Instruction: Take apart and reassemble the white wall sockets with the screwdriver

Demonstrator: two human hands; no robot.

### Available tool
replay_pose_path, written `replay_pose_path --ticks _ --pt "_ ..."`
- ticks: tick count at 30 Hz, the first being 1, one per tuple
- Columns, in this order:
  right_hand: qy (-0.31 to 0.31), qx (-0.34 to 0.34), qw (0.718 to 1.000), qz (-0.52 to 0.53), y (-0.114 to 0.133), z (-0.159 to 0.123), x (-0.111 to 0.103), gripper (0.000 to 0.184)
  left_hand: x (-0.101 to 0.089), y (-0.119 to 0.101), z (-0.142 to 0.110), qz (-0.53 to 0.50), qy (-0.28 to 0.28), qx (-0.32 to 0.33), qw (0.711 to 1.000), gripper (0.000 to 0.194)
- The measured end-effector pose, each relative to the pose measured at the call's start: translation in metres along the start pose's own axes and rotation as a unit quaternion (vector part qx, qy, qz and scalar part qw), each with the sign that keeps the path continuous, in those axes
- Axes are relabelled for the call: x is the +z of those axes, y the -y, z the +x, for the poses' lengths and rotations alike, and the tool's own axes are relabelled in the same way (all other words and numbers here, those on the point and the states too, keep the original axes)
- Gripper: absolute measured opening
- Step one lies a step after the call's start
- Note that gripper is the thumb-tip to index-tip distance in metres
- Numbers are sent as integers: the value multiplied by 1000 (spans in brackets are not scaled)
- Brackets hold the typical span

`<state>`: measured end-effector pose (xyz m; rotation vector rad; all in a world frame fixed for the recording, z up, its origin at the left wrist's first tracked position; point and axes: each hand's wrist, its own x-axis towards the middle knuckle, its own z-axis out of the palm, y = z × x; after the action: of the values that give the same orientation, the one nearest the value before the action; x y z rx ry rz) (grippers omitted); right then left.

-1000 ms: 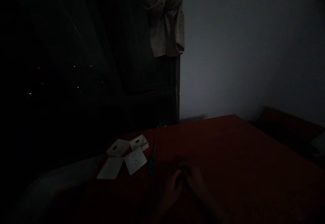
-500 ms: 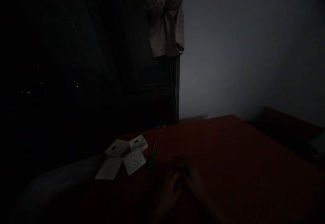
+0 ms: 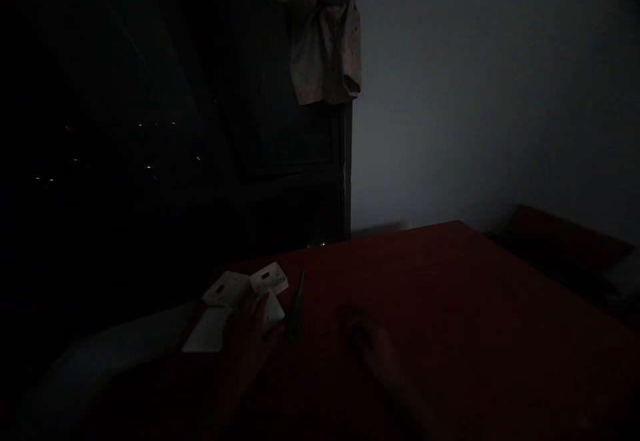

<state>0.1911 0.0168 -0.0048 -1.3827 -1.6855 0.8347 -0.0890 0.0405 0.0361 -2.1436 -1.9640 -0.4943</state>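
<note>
The scene is very dark. My left hand [image 3: 253, 337] reaches over a white wall socket plate [image 3: 273, 311], fingers and thumb spread around it and hiding much of its face. The plate still lies on the table. My right hand [image 3: 375, 347] rests over the table to the right, its fingers curled; whatever they may hold is lost in shadow. Between the hands, nearer the left, lies a screwdriver [image 3: 296, 314] with a green handle, its metal shaft pointing away from me.
Two white box-like pieces with rectangular slots, a left one [image 3: 225, 289] and a right one [image 3: 270, 277], sit behind the socket plate. A flat white plate [image 3: 205, 331] lies left. The red-brown table [image 3: 425, 274] meets a pale wall; cloth [image 3: 325, 54] hangs by the dark window.
My left hand has parted from my right hand and moved left onto the socket plate. The right hand stays nearly where it was, fingers still curled. The view has shifted slightly.
</note>
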Motion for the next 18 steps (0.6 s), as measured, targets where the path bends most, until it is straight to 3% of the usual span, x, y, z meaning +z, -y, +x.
replay_pose_path --ticks 3,8,13,18 --pt "3 -2 1000 -5 1 -2 -1 31 8 19 2 42 45 -18 998 66" --pt "6 2 1000 -18 0 -4 -1 32 15 29 1 54 89 -24 994 70" --pt "18 13 998 -54 4 -2 0 33 14 30 0 62 81 17 995 61" --pt "53 15 991 -122 30 8 13 36 6 23 3 66 75 7 995 66"
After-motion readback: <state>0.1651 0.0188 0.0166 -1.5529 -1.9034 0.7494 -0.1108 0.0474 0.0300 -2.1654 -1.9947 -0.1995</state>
